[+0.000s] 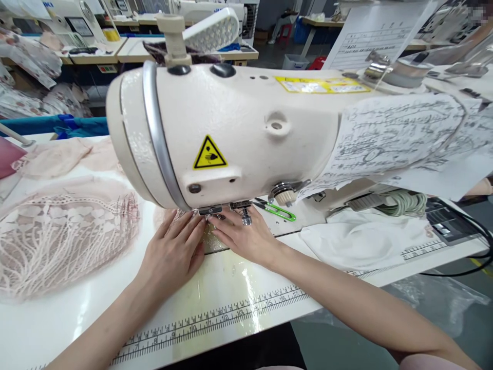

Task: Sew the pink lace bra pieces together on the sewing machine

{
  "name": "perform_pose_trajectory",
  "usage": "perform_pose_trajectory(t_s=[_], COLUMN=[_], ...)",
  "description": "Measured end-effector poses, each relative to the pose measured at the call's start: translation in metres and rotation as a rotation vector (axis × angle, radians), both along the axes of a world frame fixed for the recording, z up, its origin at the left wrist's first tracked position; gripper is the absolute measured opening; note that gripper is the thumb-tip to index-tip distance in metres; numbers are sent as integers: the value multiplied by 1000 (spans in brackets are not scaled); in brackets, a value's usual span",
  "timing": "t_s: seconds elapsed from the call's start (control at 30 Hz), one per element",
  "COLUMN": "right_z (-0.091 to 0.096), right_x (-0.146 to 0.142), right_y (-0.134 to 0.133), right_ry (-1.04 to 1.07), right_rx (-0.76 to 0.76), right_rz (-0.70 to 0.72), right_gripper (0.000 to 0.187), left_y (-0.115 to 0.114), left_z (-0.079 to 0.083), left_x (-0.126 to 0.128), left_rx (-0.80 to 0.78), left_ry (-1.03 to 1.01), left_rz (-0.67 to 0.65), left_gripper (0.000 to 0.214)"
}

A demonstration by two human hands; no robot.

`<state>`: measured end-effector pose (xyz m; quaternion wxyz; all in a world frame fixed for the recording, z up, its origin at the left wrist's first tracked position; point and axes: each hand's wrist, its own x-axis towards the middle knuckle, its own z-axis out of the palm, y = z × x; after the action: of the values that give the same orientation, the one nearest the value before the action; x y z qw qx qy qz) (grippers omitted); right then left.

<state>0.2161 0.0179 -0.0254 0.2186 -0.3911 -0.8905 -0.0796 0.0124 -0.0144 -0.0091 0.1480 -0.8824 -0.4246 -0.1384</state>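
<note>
My left hand [171, 249] lies flat with its fingers stretched out on a bit of pale pink lace fabric [158, 216], left of the needle area of a white sewing machine [246, 128]. Close by, my right hand [246, 236] reaches in under the machine head from the right, fingers extended and spread. Its upper fingertips are partly covered by the presser parts [245, 213]. The machine head hides most of the fabric between my hands. Green-handled thread snips [281, 210] lie just behind my right hand.
Pink lace pieces with white fringe [73, 231] lie on the left of the table. To the right are white cloth [358, 239], a coil of pale green cord [404, 204] and black cables [475, 226]. Handwritten paper [396, 133] covers the machine's arm. A printed ruler [215, 324] runs along the front edge.
</note>
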Motion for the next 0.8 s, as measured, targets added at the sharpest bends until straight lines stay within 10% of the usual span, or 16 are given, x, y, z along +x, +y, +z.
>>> perform_pose_trajectory(t_s=[0.8], right_z=[7], right_x=[-2], right_y=[-4], right_ry=[-95], right_rx=[-59], right_rz=[-38], right_gripper=[35], left_y=[-1], left_z=[-2], left_x=[-1], left_rx=[-63], left_ry=[-23], left_rz=[-13], left_gripper=[43])
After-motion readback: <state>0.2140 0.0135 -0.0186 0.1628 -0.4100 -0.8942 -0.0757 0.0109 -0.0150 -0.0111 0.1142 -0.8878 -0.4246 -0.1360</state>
